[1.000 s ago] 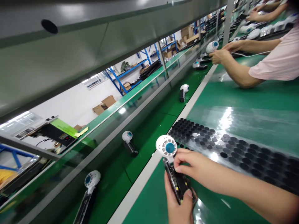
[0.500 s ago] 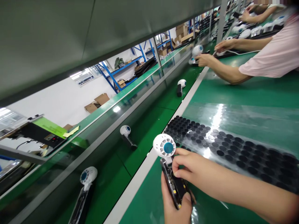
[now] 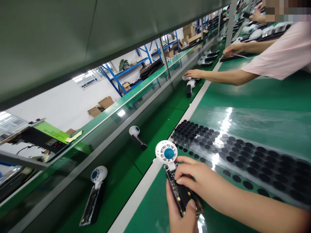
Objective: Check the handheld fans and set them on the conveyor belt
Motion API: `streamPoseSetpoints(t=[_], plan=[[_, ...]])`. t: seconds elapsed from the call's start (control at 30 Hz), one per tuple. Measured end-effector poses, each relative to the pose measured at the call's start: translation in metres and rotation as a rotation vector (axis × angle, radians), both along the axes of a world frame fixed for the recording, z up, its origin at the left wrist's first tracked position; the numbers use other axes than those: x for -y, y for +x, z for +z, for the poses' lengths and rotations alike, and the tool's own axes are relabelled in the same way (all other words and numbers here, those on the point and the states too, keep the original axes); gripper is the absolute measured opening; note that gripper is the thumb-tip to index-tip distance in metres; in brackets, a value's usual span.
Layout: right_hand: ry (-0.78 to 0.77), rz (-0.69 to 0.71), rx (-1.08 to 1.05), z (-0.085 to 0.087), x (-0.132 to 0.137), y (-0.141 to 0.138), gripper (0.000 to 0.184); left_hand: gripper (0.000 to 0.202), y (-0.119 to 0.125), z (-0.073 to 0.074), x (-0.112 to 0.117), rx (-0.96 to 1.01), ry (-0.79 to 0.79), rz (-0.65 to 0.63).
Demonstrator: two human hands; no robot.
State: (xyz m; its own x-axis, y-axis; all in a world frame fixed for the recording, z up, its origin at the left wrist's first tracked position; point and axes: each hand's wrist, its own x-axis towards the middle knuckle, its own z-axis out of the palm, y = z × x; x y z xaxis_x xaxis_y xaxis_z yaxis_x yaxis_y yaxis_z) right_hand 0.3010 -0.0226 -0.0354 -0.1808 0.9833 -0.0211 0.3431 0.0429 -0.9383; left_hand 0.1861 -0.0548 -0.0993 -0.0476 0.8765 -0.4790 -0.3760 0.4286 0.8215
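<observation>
A handheld fan with a white round head (image 3: 166,152), a blue centre and a black handle is held upright and slightly tilted. The handle's front is off, showing a circuit board with small yellow parts. My left hand (image 3: 181,216) is wrapped round the lower handle, its thumb across the front. From the right, my right hand (image 3: 191,171) closes its bent fingers on the upper handle, just below the head. Its fingertips cover that spot, so any small piece under them is hidden. Beside my right forearm lies a clear sheet with rows of black round discs (image 3: 230,158).
Left of a pale rail (image 3: 148,176), a green conveyor belt (image 3: 160,129) carries a near fan (image 3: 98,176), a middle fan (image 3: 134,131) and a far fan (image 3: 191,84). A co-worker's hand (image 3: 191,74) reaches over the belt. A grey panel (image 3: 97,38) hangs overhead.
The fan in my hands has shifted slightly left. Fans on the belt have moved away from me. The co-worker's arm has reached farther over the belt, its hand now beside the far fan.
</observation>
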Motion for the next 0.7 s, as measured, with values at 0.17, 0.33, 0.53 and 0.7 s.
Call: streamPoseSetpoints(t=[0.17, 0.33, 0.53, 0.7], plan=[[-0.091, -0.051, -0.070, -0.004, 0.002, -0.004, 0.026, 0.097, -0.005, -0.018, 0.001, -0.070, 0.054, 0.018], [-0.247, -0.104, -0.459, -0.008, 0.003, -0.008, 0.050, 0.094, -0.006, -0.019, 0.001, -0.118, 0.111, -0.020], [-0.348, 0.068, -0.834, -0.016, 0.005, -0.011, 0.052, 0.094, -0.004, -0.007, 0.002, -0.245, 0.193, 0.020], [-0.353, 0.054, -0.744, -0.007, 0.009, -0.010, 0.056, 0.090, -0.007, -0.004, 0.005, -0.403, 0.192, -0.008]])
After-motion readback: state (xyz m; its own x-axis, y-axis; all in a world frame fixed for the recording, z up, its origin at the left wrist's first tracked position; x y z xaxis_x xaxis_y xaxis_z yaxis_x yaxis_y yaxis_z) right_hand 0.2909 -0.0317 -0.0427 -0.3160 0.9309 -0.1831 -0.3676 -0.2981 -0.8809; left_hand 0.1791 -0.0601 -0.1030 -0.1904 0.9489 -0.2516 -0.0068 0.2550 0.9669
